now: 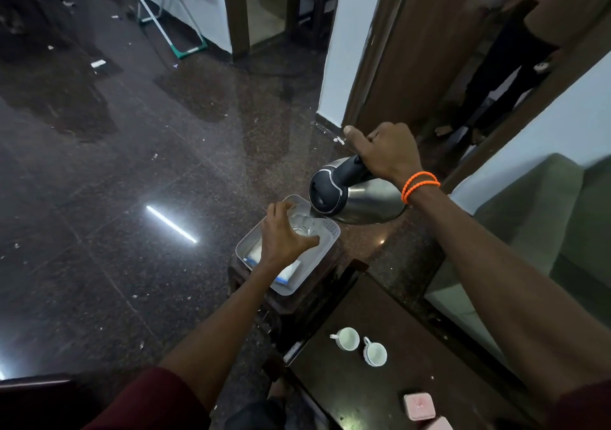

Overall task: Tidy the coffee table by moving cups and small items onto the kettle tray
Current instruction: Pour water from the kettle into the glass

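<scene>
A grey tray (pixel 246 244) rests on a small dark stool. My left hand (pixel 284 237) grips a clear glass (pixel 302 223) standing at the tray's far end. My right hand (pixel 386 153) holds the black handle of a steel kettle (pixel 367 199), tilted with its spout at the glass rim. White and blue packets (pixel 291 272) lie in the tray under my left wrist. Two white cups (pixel 347 338) (pixel 375 353) sit on the dark coffee table (pixel 347 393), below the tray. A pink box (pixel 419 406) lies near the table's front.
A second pink item (pixel 438 424) peeks in at the bottom edge. A green sofa (pixel 542 231) stands to the right. Another person's legs (pixel 502 75) are in the doorway at upper right. A mop (pixel 178 36) leans at the back over dark polished floor.
</scene>
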